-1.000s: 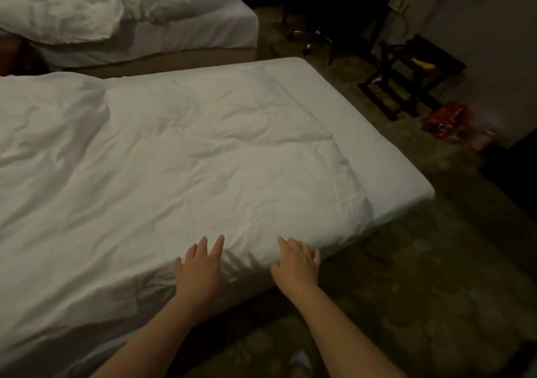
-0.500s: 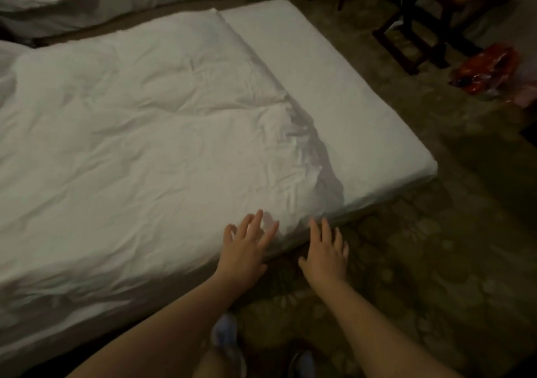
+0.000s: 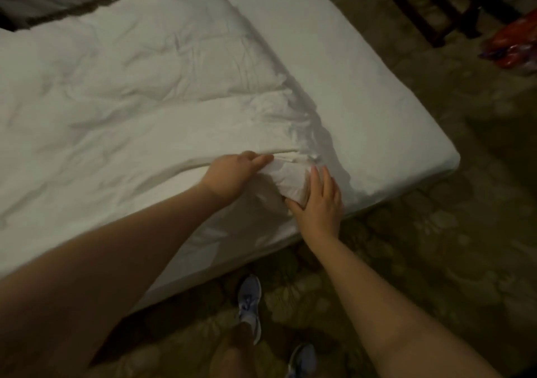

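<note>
**A:** Centre frame, foot of the bed. The crumpled white fabric duvet (image 3: 145, 101) fills the left two-thirds of the picture, lying on the smooth white sheeted mattress (image 3: 363, 87).

**B:** And the action's at its bunched corner (image 3: 292, 181), just right of centre near the bed's lower edge. The left hand (image 3: 232, 174) pinches the folded hem there, fingertips drawn together on the cloth.

**A:** The right hand (image 3: 321, 206) is different: fingers straight, flat against the right side of the wad, thumb tucked beneath. It's bracing, not gripping.

**B:** I'd call this step squaring the corner, lining up filling and cover.

**A:** Agreed. Next, I reckon, that corner needs drawing out toward the lower right, over the bare strip of mattress, then smoothing flat.

**B:** A careful pull, though. Yank it and the wrinkles at upper left could deepen, or the edge might slide down to the dark patterned carpet (image 3: 436, 247).
</note>
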The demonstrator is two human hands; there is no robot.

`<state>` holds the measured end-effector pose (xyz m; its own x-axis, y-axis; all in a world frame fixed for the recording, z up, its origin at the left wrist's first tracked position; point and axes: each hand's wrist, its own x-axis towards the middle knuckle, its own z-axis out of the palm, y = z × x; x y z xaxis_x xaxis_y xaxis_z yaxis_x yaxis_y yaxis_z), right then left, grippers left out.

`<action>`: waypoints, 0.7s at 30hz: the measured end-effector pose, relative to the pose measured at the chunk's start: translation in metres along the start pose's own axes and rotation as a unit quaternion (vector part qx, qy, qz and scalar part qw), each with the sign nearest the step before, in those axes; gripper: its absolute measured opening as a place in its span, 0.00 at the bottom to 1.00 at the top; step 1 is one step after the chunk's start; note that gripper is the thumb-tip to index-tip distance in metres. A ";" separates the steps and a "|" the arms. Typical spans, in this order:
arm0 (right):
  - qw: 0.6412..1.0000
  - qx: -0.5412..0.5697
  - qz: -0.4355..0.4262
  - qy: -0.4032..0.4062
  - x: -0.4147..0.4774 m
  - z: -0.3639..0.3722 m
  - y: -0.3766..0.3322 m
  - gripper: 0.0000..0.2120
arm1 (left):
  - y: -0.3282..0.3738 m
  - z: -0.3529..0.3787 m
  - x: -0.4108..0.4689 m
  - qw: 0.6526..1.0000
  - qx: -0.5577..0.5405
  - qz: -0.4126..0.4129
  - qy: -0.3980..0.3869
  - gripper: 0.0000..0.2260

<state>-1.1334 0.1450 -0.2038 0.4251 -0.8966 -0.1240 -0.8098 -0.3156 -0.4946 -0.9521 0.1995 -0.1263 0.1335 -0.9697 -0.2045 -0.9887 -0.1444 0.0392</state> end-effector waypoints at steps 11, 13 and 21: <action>0.953 0.248 0.168 0.035 0.019 -0.009 -0.059 0.20 | -0.014 -0.073 -0.006 0.993 -0.087 -0.010 0.079 0.29; 0.961 0.230 0.125 0.083 0.036 -0.049 -0.061 0.14 | -0.015 -0.075 -0.006 0.992 -0.090 -0.021 0.085 0.28; 0.944 0.297 0.084 0.119 0.059 -0.134 -0.049 0.08 | 0.035 -0.056 0.007 0.988 0.018 -0.020 0.154 0.39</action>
<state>-1.1227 0.0663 -0.0717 0.1512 -0.9851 -0.0819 -0.4579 0.0037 -0.8890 -0.9822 0.1770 -0.0715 0.1808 -0.9782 0.1017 -0.9834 -0.1816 0.0010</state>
